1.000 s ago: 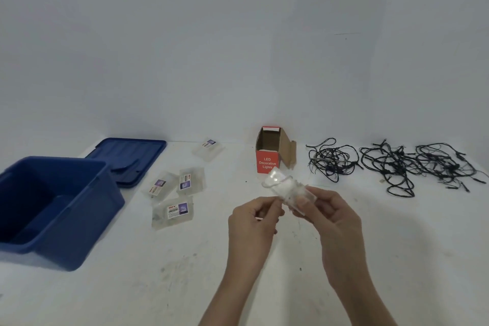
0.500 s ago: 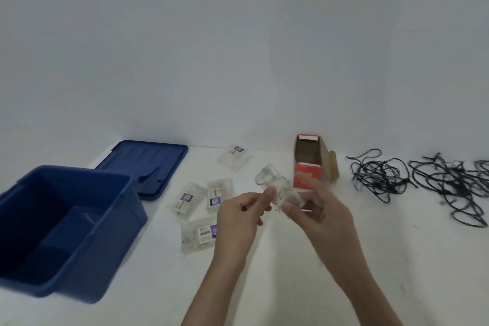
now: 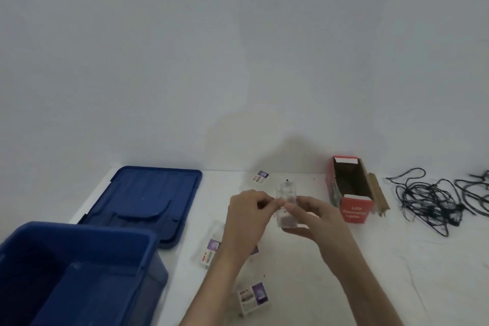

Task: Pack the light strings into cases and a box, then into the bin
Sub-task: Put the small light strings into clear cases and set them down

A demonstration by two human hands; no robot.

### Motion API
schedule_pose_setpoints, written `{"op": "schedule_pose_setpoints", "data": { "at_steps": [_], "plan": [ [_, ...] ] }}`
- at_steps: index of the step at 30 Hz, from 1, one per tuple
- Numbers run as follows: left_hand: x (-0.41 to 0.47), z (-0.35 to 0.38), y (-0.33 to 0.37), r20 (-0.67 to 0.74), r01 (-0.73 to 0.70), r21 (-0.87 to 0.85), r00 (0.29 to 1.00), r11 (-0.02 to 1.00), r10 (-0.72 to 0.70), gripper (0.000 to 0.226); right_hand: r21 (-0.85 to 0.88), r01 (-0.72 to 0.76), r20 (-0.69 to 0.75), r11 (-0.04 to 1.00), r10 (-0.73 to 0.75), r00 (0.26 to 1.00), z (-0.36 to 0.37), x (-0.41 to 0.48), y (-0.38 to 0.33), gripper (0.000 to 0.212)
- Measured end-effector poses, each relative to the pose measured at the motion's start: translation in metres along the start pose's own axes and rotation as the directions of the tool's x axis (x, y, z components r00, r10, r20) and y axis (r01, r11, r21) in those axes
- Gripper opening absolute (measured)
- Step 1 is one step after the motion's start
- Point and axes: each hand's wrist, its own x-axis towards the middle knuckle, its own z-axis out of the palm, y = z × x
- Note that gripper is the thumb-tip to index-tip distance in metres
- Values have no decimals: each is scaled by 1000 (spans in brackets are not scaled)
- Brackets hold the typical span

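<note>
Early stage, I judge. The blue bin [image 3: 79, 230] at my left shows nothing inside in the part I can see, and its lid [image 3: 148, 193] lies off behind it. The red box [image 3: 356, 209] lies open and looks empty. The black light strings [image 3: 428, 201] are loose heaps on the table [image 3: 317, 286], well right of my hands. A few labelled cases [image 3: 252, 299] lie flat near my left forearm, one more by the wall; filled or not, too blurry to tell.

In hand is one clear case [image 3: 285, 190], off the table, between both hands. My left hand [image 3: 247, 216] pinches its left edge, thumb and forefinger. My right hand [image 3: 317, 217] grips it, thumb on the front, fingers curled under. Contents unclear, some dark specks.

Left to do: strings into cases and box, everything into the bin.
</note>
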Motion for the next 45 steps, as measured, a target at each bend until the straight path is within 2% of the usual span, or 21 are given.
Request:
{"op": "schedule_pose_setpoints", "data": {
  "at_steps": [2, 4, 6, 9, 10, 12, 14, 17, 19, 21, 23, 26, 28, 30, 32, 34, 37, 40, 42, 45],
  "plan": [
    [21, -1, -6, 87, 82, -149, 994, 985, -70, 43, 147, -40, -32, 988, 45, 998, 1, 9, 0, 22],
    [49, 5, -18, 46, 118, -176, 993, 977, -111, 44, 271, -73, -59, 960, 92, 994, 0, 17, -1, 21],
    [79, 16, -37, -55, 93, 9, 994, 996, -93, 41, 329, -93, -76, 940, 125, 989, -2, 24, -2, 25],
    [106, 35, -55, 46, 169, 344, 979, 924, -196, 73, 335, -104, -104, 936, 147, 984, -6, 31, -2, 29],
    [109, 41, -59, 66, 177, 419, 972, 891, -224, 74, 333, -106, -114, 937, 151, 982, -8, 32, -3, 30],
    [107, 48, -60, 46, 183, 459, 973, 870, -228, 62, 344, -107, -124, 933, 158, 980, -13, 32, -4, 29],
    [98, 48, -57, 4, 197, 335, 978, 921, -211, 57, 378, -98, -124, 921, 155, 980, -18, 27, -7, 26],
    [74, 35, -37, -32, 249, -86, 967, 965, -252, 72, 435, -42, -135, 899, 112, 985, -25, 16, -15, 31],
    [52, 23, -17, 62, 293, -395, 954, 871, -293, 85, 484, 7, -126, 875, 62, 990, -28, 5, -23, 49],
    [28, 14, 3, 155, 318, -545, 947, 776, -279, 85, 535, 22, -57, 845, 10, 998, -32, -8, -32, 67],
    [6, 11, 17, 166, 311, -600, 950, 737, -265, 77, 588, -3, 69, 809, -46, 997, -35, -23, -42, 71],
    [-19, 15, 35, 167, 292, -623, 956, 726, -241, 63, 600, -44, 267, 799, -147, 952, -38, -46, -53, 63],
    [-33, 21, 45, 152, 262, -626, 965, 735, -214, 52, 567, -21, 292, 823, -177, 940, -43, -59, -56, 58],
    [-46, 29, 54, 97, 215, -632, 975, 745, -200, 53, 538, 32, 210, 842, -171, 963, -53, -70, -57, 54],
    [-61, 38, 63, 51, 176, -633, 981, 754, -187, 65, 521, 86, 85, 849, -151, 985, -67, -80, -55, 43],
    [-78, 51, 73, 37, 155, -635, 985, 757, -171, 76, 473, 149, -8, 868, -165, 986, -81, -91, -52, 35],
    [-100, 75, 89, 12, 120, -657, 989, 745, -148, 80, 373, 251, -108, 893, -227, 968, -101, -109, -47, 22],
    [-120, 96, 101, -8, 90, -718, 990, 690, -138, 85, 291, 304, -171, 907, -263, 949, -124, -127, -40, 13],
    [-133, 107, 109, -25, 73, -731, 991, 679, -133, 88, 170, 337, -200, 926, -303, 932, -139, -139, -33, 11],
    [-147, 121, 124, -56, 24, -751, 993, 660, -100, 77, 17, 376, -191, 926, -366, 911, -158, -158, -25, 12]
  ]
}}
